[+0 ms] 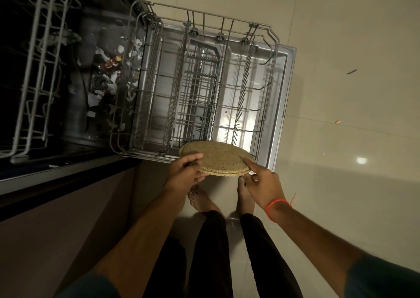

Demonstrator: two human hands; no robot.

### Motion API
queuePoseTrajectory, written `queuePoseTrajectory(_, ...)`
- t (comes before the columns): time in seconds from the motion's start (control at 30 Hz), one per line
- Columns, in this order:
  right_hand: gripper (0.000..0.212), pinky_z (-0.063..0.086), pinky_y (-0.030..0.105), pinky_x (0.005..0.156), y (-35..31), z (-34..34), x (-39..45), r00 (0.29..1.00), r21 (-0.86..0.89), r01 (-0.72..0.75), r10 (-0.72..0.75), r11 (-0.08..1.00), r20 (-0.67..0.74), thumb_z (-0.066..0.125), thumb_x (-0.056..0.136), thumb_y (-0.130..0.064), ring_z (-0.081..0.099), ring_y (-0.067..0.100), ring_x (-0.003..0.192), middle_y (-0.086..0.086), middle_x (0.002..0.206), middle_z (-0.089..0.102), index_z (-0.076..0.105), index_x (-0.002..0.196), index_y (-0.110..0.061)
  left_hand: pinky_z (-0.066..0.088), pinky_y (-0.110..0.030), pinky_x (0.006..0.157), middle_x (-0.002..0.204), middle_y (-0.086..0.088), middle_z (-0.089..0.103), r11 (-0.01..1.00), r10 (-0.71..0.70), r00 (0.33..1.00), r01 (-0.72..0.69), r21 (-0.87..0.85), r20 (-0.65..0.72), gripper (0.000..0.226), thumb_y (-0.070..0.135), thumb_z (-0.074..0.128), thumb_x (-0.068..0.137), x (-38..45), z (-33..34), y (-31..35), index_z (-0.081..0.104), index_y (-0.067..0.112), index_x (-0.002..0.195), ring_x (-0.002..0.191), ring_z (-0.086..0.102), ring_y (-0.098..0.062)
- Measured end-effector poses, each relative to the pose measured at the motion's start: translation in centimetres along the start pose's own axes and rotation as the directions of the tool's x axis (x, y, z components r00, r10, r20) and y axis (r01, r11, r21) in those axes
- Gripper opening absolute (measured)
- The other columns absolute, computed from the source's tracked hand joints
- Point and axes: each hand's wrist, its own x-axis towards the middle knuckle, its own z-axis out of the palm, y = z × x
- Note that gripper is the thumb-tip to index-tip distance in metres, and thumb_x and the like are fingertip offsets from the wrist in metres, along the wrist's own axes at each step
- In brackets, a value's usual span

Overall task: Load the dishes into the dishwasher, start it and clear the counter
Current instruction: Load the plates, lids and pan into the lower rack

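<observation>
— So which step is the person on?

— Loading, by the look of it. The left hand (185, 170) grips the left rim of a round speckled plate (219, 158), thumb on top and fingers curled under. The right hand (261, 181) lays an extended finger along the right rim; its other fingers are loosely bent, and whether they clasp the plate cannot be told. The plate hangs nearly flat over the near edge of the pulled-out lower rack (200, 88), not yet in it.

— And next?

— Probably tipping it upright and slotting it between the tines; these stand in close rows, so the rim must enter squarely.

— Materials?

— The plate looks matte and grainy, tan with dark flecks, with a thin raised lip. The rack is grey coated wire over a shiny steel door (284, 93). An upper rack (34, 70) sits at the dark left.
</observation>
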Motion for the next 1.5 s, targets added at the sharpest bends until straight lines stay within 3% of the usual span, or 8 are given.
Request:
queuePoseTrajectory(0.13,0.054,0.053,0.037,0.1,-0.1,-0.3,0.7,1.0,-0.004,0.002,-0.002,1.0,0.009,0.061,0.096,-0.015,0.07,0.022,0.101,0.009,0.117,0.073,0.053,0.142,-0.041,0.06,-0.019,0.071,0.129,-0.004,0.066,1.0,0.0,1.0,0.0,0.004,-0.005,0.027,0.003,0.058,0.101,0.5,0.5,0.5,0.069,0.012,0.124,0.072,0.072,-0.012)
queuePoseTrajectory(0.43,0.051,0.051,0.035,0.102,0.2,0.6,3.0,0.996,-0.046,-0.041,0.044,0.998,0.071,0.061,0.098,-0.023,0.071,0.023,0.101,0.006,0.133,0.066,0.049,0.146,-0.039,0.059,-0.017,0.066,0.118,-0.006,0.069,0.998,-0.03,0.999,0.031,0.048,-0.016,0.029,0.0,0.057,0.101,3.0,1.2,1.4,0.068,0.011,0.126,0.059,0.07,-0.005)
queuePoseTrajectory(0.6,0.052,0.049,0.035,0.102,-0.3,0.8,3.2,0.994,-0.108,-0.044,0.054,0.993,0.094,0.059,0.1,-0.027,0.066,0.025,0.111,0.007,0.132,0.066,0.044,0.148,-0.041,0.06,-0.024,0.074,0.118,-0.006,0.068,0.998,-0.035,0.999,0.036,0.05,-0.019,0.028,0.001,0.057,0.101,3.6,0.7,1.6,0.067,0.012,0.125,0.08,0.07,-0.016)
queuePoseTrajectory(0.73,0.053,0.049,0.038,0.102,-0.8,1.2,3.5,0.99,-0.133,-0.032,0.05,0.991,0.135,0.056,0.101,-0.033,0.061,0.028,0.12,0.007,0.136,0.064,0.04,0.151,-0.04,0.059,-0.026,0.073,0.126,-0.013,0.065,0.998,-0.038,0.998,0.041,0.05,-0.058,0.028,0.0,0.055,0.102,4.3,0.6,1.6,0.066,0.008,0.127,0.085,0.067,-0.019)
queuePoseTrajectory(1.07,0.051,0.056,0.042,0.088,-1.8,0.6,3.6,0.997,-0.293,0.02,0.004,0.956,0.081,0.05,0.103,-0.029,0.065,0.031,0.107,0.011,0.12,0.069,0.039,0.15,-0.044,0.061,-0.023,0.064,0.136,-0.015,0.061,0.996,-0.08,0.996,0.08,0.026,-0.033,0.03,-0.002,0.054,0.101,4.3,0.5,2.1,0.065,0.004,0.129,0.102,0.067,-0.029)
queuePoseTrajectory(1.23,0.05,0.054,0.041,0.089,-0.7,-0.3,3.8,0.994,-0.296,-0.035,0.065,0.954,0.092,0.052,0.101,-0.028,0.065,0.034,0.106,0.012,0.12,0.069,0.042,0.148,-0.043,0.061,-0.022,0.067,0.132,-0.02,0.063,0.998,-0.056,0.997,0.056,0.002,0.048,0.033,-0.004,0.055,0.1,3.7,1.1,1.6,0.062,0.002,0.132,0.088,0.07,-0.022)
queuePoseTrajectory(1.4,0.044,0.055,0.04,0.089,0.5,-0.8,5.3,0.988,-0.295,-0.064,0.102,0.953,0.115,0.057,0.098,-0.024,0.066,0.033,0.104,0.011,0.12,0.07,0.054,0.14,-0.037,0.061,-0.024,0.069,0.139,-0.019,0.058,0.998,-0.056,0.997,0.056,0.012,0.047,0.035,-0.006,0.058,0.098,4.1,2.3,1.0,0.062,0.003,0.132,0.11,0.067,-0.032)
queuePoseTrajectory(1.5,0.042,0.057,0.044,0.088,0.9,-0.8,6.0,0.987,-0.33,-0.046,0.094,0.943,0.13,0.058,0.096,-0.028,0.067,0.033,0.103,0.01,0.118,0.07,0.055,0.138,-0.037,0.061,-0.024,0.066,0.141,-0.022,0.056,0.998,-0.068,0.995,0.068,-0.002,0.067,0.039,-0.006,0.058,0.098,4.2,2.1,0.7,0.058,0.003,0.136,0.105,0.066,-0.031)
